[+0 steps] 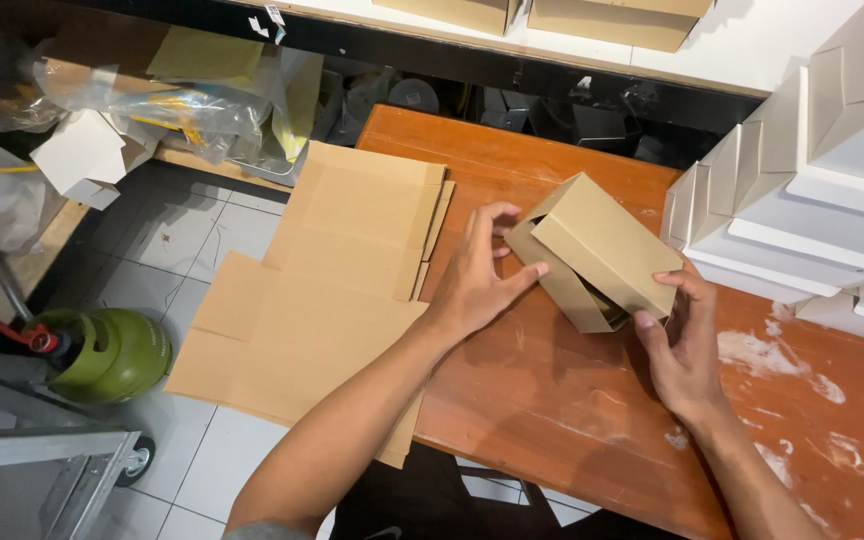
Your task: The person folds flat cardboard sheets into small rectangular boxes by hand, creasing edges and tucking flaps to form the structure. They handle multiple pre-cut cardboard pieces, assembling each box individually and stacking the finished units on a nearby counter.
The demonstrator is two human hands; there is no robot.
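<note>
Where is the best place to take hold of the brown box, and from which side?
Probably by its two long side walls, one hand from each side. The brown box lies tilted on the table, lid half-closed, and the left hand and right hand already flank it there.

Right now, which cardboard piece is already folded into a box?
The brown box held between both hands on the table; the flat cardboard sheets left of it lie unfolded.
</note>
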